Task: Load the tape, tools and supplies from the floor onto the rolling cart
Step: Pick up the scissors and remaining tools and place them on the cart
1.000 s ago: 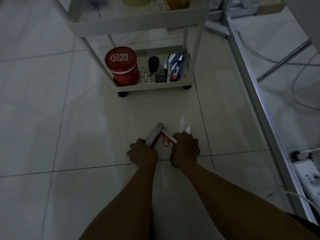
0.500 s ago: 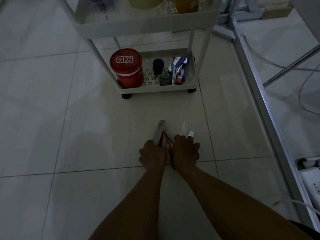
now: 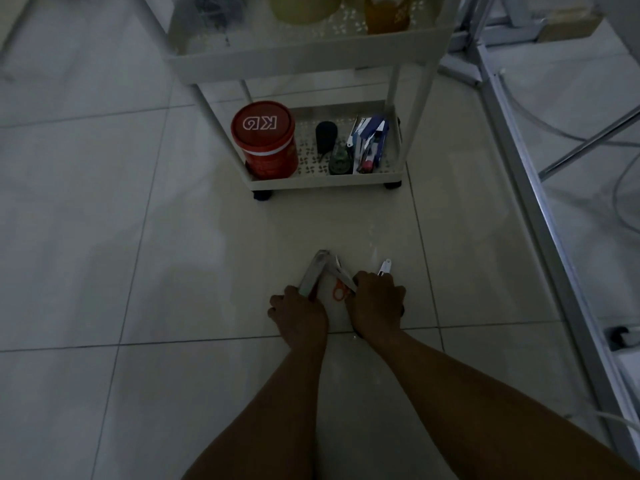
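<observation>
- Since half a sec ago, both hands have drawn apart a little on the floor; the silver tool and orange-handled scissors show again between them. Cart sits a bit nearer in view.
- L hand [image 3: 300, 313]: fingers curled round the lower end of a long silver tool [image 3: 314, 271], which angles up and away from me; a red part shows under it near my knuckles.
- R hand [image 3: 377, 304]: fingers curled over a small bunch of things on the floor tile [image 3: 173, 254]. Can't tell exactly which ones it grips.
- Orange-handled scissors [image 3: 340, 292] lie between the 2 hands, blades meeting the silver tool's tip.
- A white pen-like item [image 3: 385, 266] pokes out past my R knuckles. A dark ring-like edge shows under that hand; can't tell what it is.
- Rolling cart [image 3: 325, 183], white, stands ahead of my hands, well apart from them.
- Cart's bottom shelf: red canister [image 3: 265, 140] w/ white lettering at the left edge; black cylinder [image 3: 325, 133] mid-shelf; green tape dispenser [image 3: 339, 161] just in front of it; blue-and-white packs [image 3: 370, 142] upright by the right edge.
- Upper shelf holds blurred yellowish items; details too dim.
- Metal frame [image 3: 519, 168] and cables run along the right side.
</observation>
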`<action>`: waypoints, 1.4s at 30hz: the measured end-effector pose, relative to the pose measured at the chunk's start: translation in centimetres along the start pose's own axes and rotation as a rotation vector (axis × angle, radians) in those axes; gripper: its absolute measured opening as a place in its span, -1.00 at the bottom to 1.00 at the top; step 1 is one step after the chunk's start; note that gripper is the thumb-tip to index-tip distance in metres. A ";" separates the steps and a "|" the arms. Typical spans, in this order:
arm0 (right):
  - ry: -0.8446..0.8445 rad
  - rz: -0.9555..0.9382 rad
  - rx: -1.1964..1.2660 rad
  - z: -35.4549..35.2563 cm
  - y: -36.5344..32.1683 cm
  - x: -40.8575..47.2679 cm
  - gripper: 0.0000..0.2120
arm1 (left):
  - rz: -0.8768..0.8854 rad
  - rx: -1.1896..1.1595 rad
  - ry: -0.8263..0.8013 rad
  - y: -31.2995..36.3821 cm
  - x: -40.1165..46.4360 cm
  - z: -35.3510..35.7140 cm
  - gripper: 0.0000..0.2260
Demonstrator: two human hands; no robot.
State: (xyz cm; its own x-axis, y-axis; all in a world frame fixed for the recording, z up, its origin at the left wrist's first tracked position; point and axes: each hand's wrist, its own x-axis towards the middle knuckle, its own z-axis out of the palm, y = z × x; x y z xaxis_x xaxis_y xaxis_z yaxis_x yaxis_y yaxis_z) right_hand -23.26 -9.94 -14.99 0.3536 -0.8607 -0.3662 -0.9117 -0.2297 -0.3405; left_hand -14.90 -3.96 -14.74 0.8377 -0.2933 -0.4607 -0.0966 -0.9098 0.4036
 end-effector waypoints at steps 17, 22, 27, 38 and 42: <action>-0.037 0.146 0.184 -0.9 -0.1 1.1 -0.79 | 0.015 -0.261 -0.118 -1.7 -0.8 -1.5 -0.71; -0.037 0.134 0.172 -1.0 -0.2 1.3 -0.85 | 0.014 -0.158 -0.141 -1.3 -1.5 -0.9 -0.54; -0.080 0.136 0.156 -1.1 -0.1 1.1 -0.84 | 0.100 -0.028 -0.051 -0.8 -2.0 0.1 -0.67; -0.172 0.115 0.241 -2.5 0.3 1.3 -0.87 | 0.026 -0.082 -0.153 -0.2 -1.9 -0.4 -0.75; -0.213 0.135 0.291 -3.1 -0.1 1.4 -0.83 | -0.027 -0.295 -0.195 -0.1 -1.9 -1.4 -0.80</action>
State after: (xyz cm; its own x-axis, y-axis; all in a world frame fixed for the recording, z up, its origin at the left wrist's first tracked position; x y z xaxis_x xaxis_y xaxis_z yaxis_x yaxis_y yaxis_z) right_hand -23.35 -12.52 -12.83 0.2978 -0.7539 -0.5856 -0.8664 0.0441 -0.4974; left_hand -15.70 -2.94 -12.82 0.7166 -0.3463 -0.6054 0.1076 -0.8027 0.5865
